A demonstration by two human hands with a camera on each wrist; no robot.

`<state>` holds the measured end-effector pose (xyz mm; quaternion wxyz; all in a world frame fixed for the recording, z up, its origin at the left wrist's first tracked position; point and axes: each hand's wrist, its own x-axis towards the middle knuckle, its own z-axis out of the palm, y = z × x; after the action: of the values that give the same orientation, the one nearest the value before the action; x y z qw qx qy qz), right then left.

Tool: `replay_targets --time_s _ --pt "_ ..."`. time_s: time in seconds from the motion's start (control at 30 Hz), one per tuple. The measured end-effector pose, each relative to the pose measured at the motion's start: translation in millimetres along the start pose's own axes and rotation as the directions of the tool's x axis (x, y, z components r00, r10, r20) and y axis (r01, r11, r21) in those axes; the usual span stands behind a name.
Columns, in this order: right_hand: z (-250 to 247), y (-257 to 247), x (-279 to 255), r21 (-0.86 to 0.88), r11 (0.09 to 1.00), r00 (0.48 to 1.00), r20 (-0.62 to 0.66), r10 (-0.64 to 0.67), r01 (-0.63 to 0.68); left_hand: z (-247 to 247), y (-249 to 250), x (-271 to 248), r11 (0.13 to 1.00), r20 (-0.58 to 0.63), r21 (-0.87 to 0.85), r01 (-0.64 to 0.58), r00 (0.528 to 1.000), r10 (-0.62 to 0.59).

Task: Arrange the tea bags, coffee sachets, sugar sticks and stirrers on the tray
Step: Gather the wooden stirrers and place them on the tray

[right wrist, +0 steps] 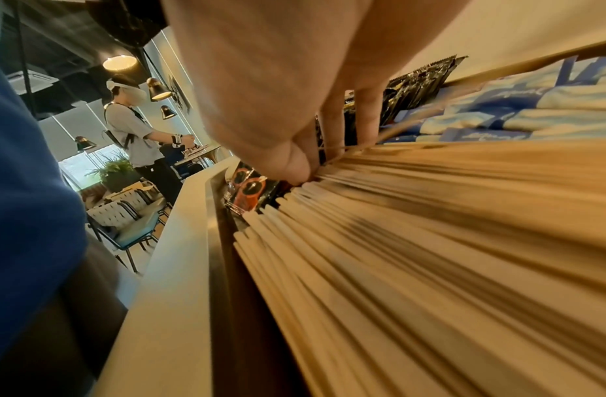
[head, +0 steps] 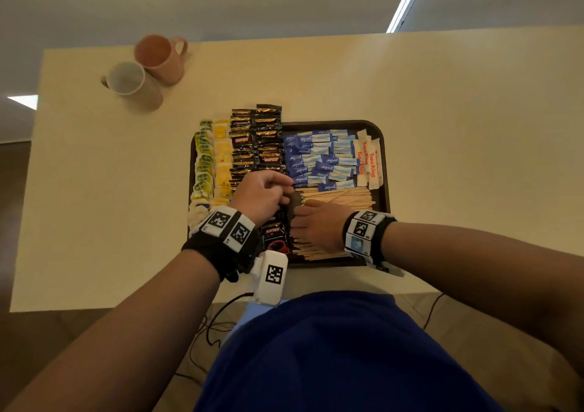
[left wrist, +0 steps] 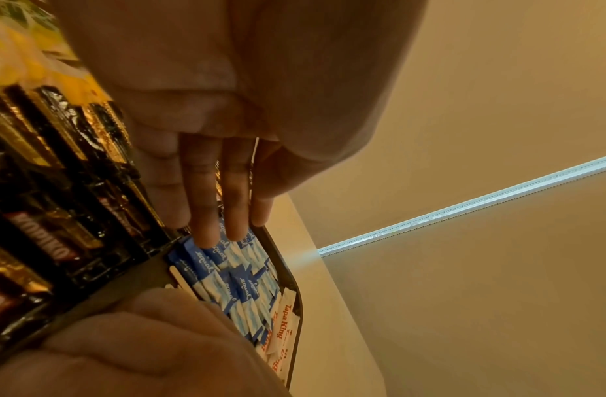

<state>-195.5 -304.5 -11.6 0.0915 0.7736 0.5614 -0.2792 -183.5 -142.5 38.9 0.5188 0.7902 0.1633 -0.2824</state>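
Observation:
A dark tray holds green and yellow tea bags at its left, then black coffee sachets. Blue sugar sachets and white sugar sticks fill the far right. Wooden stirrers lie across the near right. My left hand hovers beside the coffee sachets. Its fingers reach the near edge of the blue sachets and hold nothing. My right hand lies flat on the stirrers, fingertips at their left ends, where one stirrer sticks up askew.
A pink mug and a pale mug stand at the table's far left. The coffee sachets overhang the tray's far rim. Cables hang below the table's near edge. Another person stands at a table across the room.

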Motion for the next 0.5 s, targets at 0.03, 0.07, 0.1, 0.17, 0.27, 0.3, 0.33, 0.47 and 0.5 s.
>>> replay_targets --time_s 0.03,0.07,0.1,0.17,0.27,0.3,0.33,0.47,0.5 --pt "0.4 0.0 0.8 0.001 1.0 1.0 -0.006 0.002 -0.002 -1.5 -1.5 0.0 1.0 0.0 0.0 -0.001 1.0 0.001" --pt "1.2 -0.1 1.6 -0.001 1.0 1.0 -0.015 0.002 -0.002 -2.8 -3.1 0.0 1.0 0.002 0.004 -0.003 1.0 0.003" --pt "2.2 0.0 2.2 -0.006 1.0 1.0 -0.024 0.001 -0.001 -3.9 -4.0 -0.4 1.0 0.005 0.008 -0.008 1.0 0.008" --pt "4.5 0.0 2.2 -0.012 1.0 1.0 -0.023 0.0 -0.001 -5.4 -5.9 -1.5 1.0 0.008 0.013 -0.017 1.0 0.017" --pt "6.2 0.7 -0.2 0.007 1.0 1.0 -0.016 0.014 -0.014 -6.0 -6.8 -2.0 1.0 0.001 0.017 -0.024 1.0 0.024" --pt "6.9 0.7 -1.0 0.012 1.0 1.0 -0.018 0.015 -0.015 -5.7 -6.4 -2.3 0.999 0.001 0.021 -0.027 1.0 0.026" --pt "7.7 0.4 -1.4 0.017 1.0 1.0 -0.022 0.014 -0.014 -5.5 -5.9 -2.4 0.999 0.002 0.027 -0.03 1.0 0.03" --pt "9.9 -0.9 -2.2 0.023 1.0 0.999 -0.03 0.013 -0.012 -3.7 -2.4 -2.2 0.999 0.011 0.03 -0.032 0.999 0.032" --pt "9.9 -0.8 -3.2 0.035 0.999 0.999 -0.033 0.021 -0.02 -3.5 -2.0 -2.1 0.999 0.012 0.029 -0.03 0.999 0.03"
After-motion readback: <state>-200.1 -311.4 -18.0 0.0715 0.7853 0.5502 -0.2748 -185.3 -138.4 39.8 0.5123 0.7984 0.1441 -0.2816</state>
